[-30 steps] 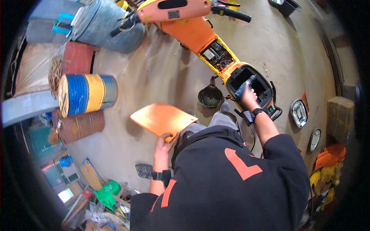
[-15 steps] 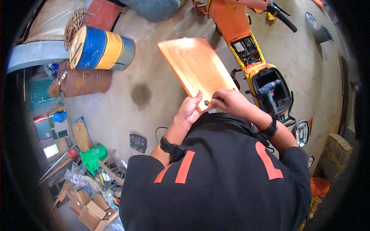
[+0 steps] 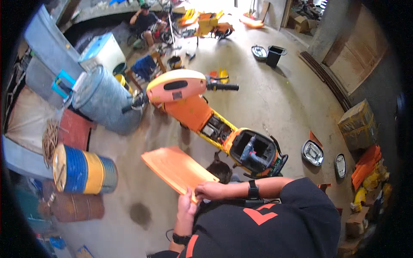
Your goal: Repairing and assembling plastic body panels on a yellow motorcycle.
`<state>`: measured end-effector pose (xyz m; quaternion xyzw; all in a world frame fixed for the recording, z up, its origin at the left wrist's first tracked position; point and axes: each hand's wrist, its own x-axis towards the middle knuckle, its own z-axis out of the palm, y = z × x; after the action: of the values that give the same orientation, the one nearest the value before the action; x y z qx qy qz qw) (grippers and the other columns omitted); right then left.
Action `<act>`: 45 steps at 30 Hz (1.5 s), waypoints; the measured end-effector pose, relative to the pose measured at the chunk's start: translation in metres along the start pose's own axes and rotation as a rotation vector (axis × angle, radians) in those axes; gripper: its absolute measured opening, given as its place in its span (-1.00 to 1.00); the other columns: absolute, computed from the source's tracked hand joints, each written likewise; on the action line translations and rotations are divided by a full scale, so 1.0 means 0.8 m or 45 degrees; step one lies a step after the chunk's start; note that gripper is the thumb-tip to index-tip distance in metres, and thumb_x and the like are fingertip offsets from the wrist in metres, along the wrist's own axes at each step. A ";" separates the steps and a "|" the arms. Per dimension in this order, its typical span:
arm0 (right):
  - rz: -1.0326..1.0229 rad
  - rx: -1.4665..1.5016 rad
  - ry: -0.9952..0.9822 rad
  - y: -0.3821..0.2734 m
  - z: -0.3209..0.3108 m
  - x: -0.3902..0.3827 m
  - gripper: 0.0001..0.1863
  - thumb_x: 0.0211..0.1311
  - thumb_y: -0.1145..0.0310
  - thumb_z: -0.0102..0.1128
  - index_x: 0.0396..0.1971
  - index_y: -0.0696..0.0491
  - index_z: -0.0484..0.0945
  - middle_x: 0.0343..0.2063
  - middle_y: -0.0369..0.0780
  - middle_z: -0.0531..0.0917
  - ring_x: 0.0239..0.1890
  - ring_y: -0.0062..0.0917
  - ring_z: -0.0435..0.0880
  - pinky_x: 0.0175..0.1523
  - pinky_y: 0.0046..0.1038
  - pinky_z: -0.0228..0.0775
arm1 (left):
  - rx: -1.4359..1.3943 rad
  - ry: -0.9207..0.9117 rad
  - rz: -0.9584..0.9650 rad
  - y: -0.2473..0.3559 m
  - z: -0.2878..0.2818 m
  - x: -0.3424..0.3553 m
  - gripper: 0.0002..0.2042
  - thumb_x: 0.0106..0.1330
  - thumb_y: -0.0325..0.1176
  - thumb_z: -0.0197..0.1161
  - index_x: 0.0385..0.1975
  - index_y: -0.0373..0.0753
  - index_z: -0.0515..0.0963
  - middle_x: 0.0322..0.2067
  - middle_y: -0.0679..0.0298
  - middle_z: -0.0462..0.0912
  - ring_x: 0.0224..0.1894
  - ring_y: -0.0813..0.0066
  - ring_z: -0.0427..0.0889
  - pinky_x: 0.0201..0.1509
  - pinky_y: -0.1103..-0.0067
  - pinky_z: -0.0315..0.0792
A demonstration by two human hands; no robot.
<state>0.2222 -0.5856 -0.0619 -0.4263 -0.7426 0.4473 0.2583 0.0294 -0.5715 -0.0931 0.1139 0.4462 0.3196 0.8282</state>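
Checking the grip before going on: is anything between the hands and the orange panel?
Nothing visible. Both hands are already on the orange panel at its near end: the left hand grips it from below and the right hand lies on its near edge. The stripped orange scooter stands apart, beyond the panel.

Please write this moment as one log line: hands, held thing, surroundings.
left hand: grips orange panel | right hand: on its near edge | orange scooter: ahead, seat compartment open | drum: left
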 end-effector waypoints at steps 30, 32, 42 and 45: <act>0.339 -0.217 -0.022 0.002 0.004 0.021 -0.48 0.41 0.00 -0.15 -0.45 0.13 0.58 -0.51 0.06 0.62 -0.38 -0.02 0.63 -0.22 -0.09 0.46 | 0.227 0.254 0.449 0.022 0.088 -0.005 -0.67 0.49 -0.29 0.01 -0.02 -0.51 0.41 -0.09 0.08 0.53 -0.08 0.36 0.57 0.02 0.43 0.48; 0.333 -0.095 0.069 -0.005 0.006 0.018 -0.52 0.41 0.03 -0.13 -0.40 0.14 0.59 -0.50 0.08 0.62 -0.37 0.00 0.63 -0.21 -0.09 0.46 | 0.246 0.277 0.417 0.024 0.082 -0.005 -0.66 0.49 -0.28 0.00 -0.01 -0.51 0.41 -0.10 0.08 0.55 -0.09 0.35 0.58 0.02 0.45 0.48; 0.259 -0.466 -0.034 -0.015 0.004 0.023 -0.61 0.41 0.05 -0.08 -0.44 0.06 0.48 -0.62 -0.06 0.59 -0.51 -0.10 0.62 -0.42 -0.13 0.43 | 0.104 0.198 0.339 0.027 0.056 0.002 -0.70 0.49 -0.28 0.00 -0.01 -0.43 0.39 -0.13 0.12 0.51 -0.14 0.35 0.56 -0.07 0.41 0.51; 0.295 -0.491 -0.036 -0.020 0.002 0.021 -0.62 0.40 0.05 -0.08 -0.43 0.05 0.47 -0.59 -0.07 0.60 -0.49 -0.11 0.63 -0.42 -0.12 0.43 | 0.070 0.168 0.347 0.028 0.058 -0.001 -0.70 0.49 -0.27 0.01 0.00 -0.41 0.39 -0.13 0.13 0.50 -0.15 0.36 0.54 -0.09 0.41 0.50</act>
<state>0.2065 -0.5755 -0.0484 -0.5439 -0.7641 0.3296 0.1083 0.0574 -0.5500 -0.0550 0.1745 0.4887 0.4234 0.7426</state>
